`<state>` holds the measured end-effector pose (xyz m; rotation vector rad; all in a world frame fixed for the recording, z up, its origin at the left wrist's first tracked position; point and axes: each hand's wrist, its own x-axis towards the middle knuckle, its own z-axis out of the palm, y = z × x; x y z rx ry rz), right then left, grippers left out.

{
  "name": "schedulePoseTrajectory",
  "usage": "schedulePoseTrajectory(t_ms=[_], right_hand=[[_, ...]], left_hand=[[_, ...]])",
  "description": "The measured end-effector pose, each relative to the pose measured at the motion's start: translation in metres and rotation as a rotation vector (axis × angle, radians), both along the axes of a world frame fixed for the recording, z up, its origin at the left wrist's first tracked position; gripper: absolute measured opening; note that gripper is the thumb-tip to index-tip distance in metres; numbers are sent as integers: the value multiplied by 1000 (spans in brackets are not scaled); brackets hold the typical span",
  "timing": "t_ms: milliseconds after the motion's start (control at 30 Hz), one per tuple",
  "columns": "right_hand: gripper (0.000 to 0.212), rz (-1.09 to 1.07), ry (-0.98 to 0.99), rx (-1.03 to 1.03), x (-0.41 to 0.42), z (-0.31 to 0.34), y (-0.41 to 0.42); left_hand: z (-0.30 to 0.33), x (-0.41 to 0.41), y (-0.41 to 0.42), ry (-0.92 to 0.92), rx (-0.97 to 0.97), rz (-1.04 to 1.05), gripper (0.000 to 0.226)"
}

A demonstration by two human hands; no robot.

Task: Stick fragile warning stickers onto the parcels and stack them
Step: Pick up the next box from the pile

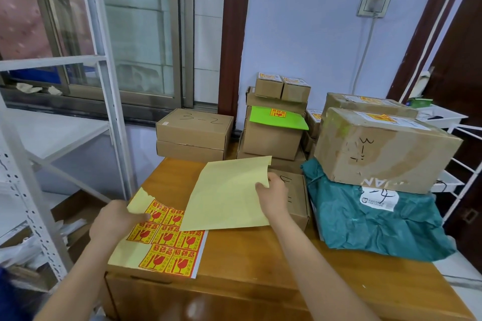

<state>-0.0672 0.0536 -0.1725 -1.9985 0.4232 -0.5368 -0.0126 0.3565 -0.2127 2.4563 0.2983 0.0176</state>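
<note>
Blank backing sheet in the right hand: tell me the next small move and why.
Probably set the blank backing sheet aside. The right hand pinches its upper corner, and it covers part of the sticker sheet that the left hand holds on the wooden table. With it gone, a fragile sticker could be peeled for the small cardboard box beside it, whose visible top shows no sticker.

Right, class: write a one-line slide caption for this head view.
Left hand holds the sticker sheet on the desk while the right hand lifts a blank sheet.
</note>
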Motion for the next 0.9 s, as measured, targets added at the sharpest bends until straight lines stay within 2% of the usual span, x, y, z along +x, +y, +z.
schedulePoseTrajectory(t_ms=[133, 267, 433, 533, 633, 700, 767, 900], right_hand=[[22, -4, 6, 1, 1, 0, -4], [39, -12, 16, 1, 2, 2, -8], [35, -24, 5, 7, 2, 3, -8], [20, -14, -15, 34, 0, 5, -10], [28, -17, -8, 13, 1, 6, -12], [33, -7, 1, 10, 2, 5, -12], [25, 26, 8, 3, 1, 6, -9], [20, 89, 40, -16, 3, 2, 14]], left_hand=[[5, -8, 0, -117, -81, -77, 28], [15, -13, 5, -213, -173, -92, 20], [20, -13, 18, -377, -160, 101, 30], [23, -16, 22, -487, -286, 248, 32], [30, -22, 20, -565, -422, 358, 37], [34, -25, 17, -576, -534, 448, 43], [38, -25, 11, -561, -654, 490, 45], [41, -20, -12, -524, -676, 399, 43]])
